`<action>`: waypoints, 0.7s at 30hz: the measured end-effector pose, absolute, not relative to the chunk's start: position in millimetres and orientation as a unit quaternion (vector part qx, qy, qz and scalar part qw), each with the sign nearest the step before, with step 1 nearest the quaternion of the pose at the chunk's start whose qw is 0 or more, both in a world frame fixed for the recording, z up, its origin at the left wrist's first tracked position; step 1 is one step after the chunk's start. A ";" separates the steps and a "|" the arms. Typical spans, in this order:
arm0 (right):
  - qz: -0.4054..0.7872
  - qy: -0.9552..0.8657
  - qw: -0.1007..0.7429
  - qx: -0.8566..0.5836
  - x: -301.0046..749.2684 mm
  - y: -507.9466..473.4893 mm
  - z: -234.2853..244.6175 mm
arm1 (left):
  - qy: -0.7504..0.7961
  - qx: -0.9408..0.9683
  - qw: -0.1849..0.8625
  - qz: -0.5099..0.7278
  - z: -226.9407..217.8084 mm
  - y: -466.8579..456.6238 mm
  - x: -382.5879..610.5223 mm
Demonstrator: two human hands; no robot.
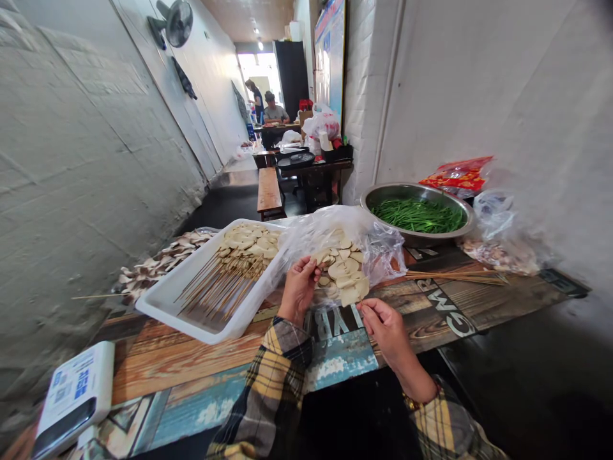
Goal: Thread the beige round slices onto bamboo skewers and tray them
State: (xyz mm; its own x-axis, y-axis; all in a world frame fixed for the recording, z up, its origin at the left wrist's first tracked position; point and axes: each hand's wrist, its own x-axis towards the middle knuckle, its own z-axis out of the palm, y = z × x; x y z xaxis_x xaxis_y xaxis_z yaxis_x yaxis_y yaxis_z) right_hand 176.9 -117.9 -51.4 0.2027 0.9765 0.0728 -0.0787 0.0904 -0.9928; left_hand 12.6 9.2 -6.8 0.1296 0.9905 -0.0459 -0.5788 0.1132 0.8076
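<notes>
My left hand pinches the edge of a pale, thin slice over an open clear plastic bag. Many loose slices of the same kind, whose exact food I cannot tell, lie in the bag. In my right hand, thumb and fingers close on the end of a skewer, mostly hidden behind the pale slices threaded on it. Left of the bag, a white plastic tray holds many skewers with similar slices at their far ends.
A steel bowl of green chives or similar stalks stands at the right. Bare sticks lie before it. Brown-and-white pieces sit left of the tray; a white payment box is nearer. Two people are in the background.
</notes>
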 end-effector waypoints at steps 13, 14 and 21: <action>0.396 -0.556 0.513 -0.520 172.8 -122.0 -46.9 | 0.366 0.394 0.570 0.621 -10.0 13.5 9.1; 0.394 -0.555 0.514 -0.521 172.5 -122.1 -46.3 | 0.371 0.398 0.561 0.624 -10.9 14.4 8.7; 0.380 -0.561 0.513 -0.527 172.3 -121.0 -46.6 | 0.383 0.415 0.544 0.621 -14.9 17.2 8.5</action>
State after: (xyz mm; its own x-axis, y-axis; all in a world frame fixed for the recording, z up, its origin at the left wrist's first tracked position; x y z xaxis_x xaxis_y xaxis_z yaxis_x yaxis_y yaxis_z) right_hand 172.3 -121.0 -46.6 0.0820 0.9813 0.1744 0.2015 0.1550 -0.9671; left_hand 8.5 17.2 -14.9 -0.0637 0.9931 0.0987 -0.3574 -0.1151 0.9268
